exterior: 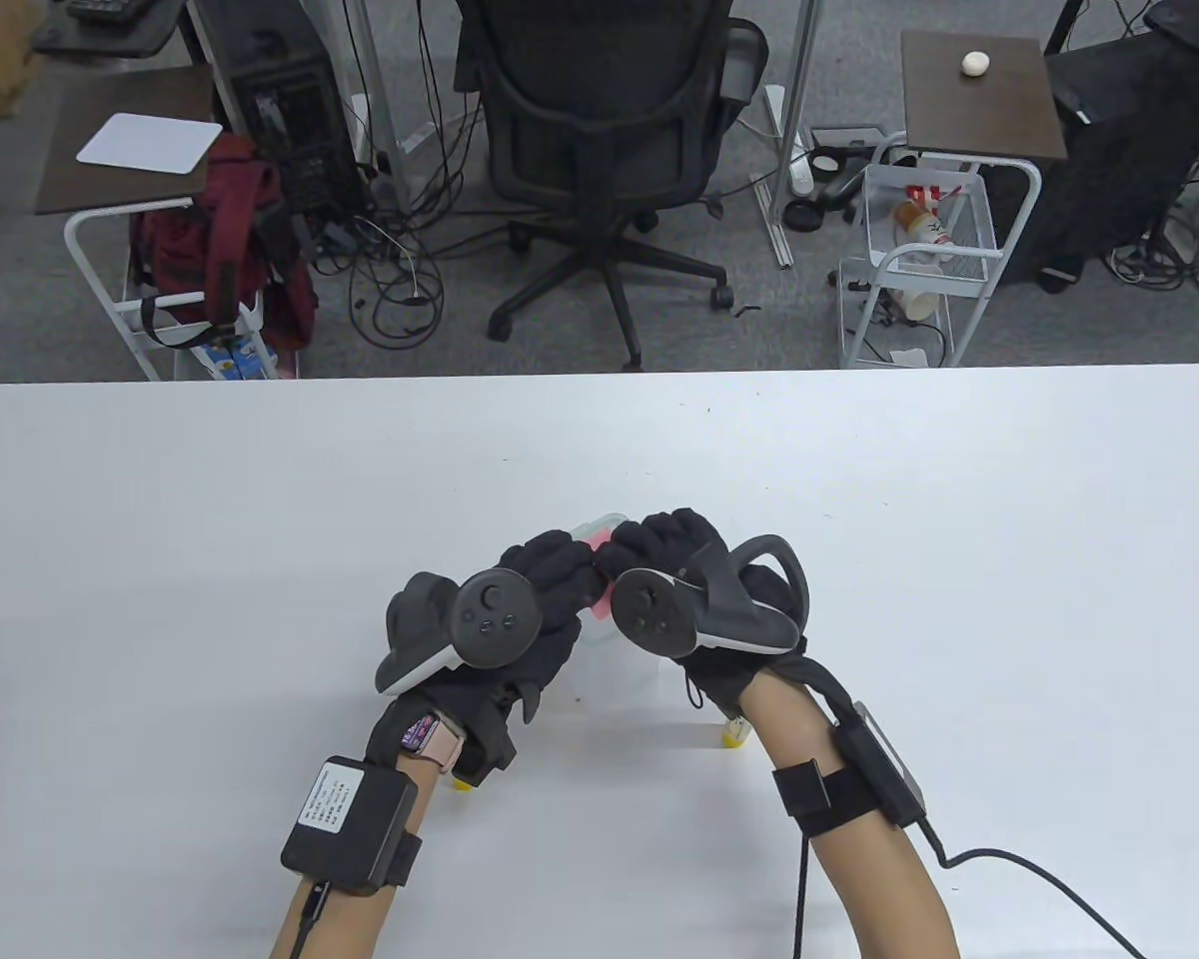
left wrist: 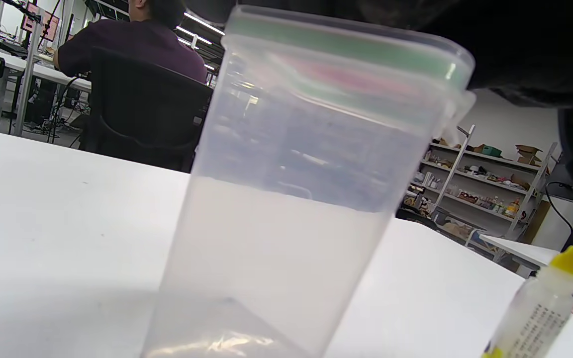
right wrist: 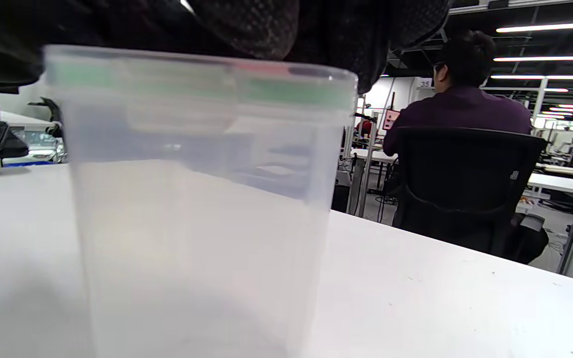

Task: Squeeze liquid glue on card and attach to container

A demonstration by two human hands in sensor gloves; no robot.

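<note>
A tall clear plastic container point(exterior: 614, 654) with a green-sealed lid stands on the white table point(exterior: 210, 519). It fills the left wrist view point(left wrist: 291, 199) and the right wrist view point(right wrist: 202, 209). A pink card point(exterior: 600, 544) lies on its lid and shows through the lid in the left wrist view point(left wrist: 356, 79). My left hand point(exterior: 560, 564) and right hand point(exterior: 649, 544) meet over the lid, and their fingers point(right wrist: 266, 25) press down on the card. No fingers wrap the container's walls. A glue bottle point(left wrist: 535, 308) with a yellow cap stands beside the container, by my right wrist point(exterior: 734, 734).
A small yellow thing point(exterior: 463, 784) peeks out under my left wrist. A black office chair point(exterior: 599, 150) stands beyond the table's far edge. A cable point(exterior: 1039, 879) runs from my right forearm across the table.
</note>
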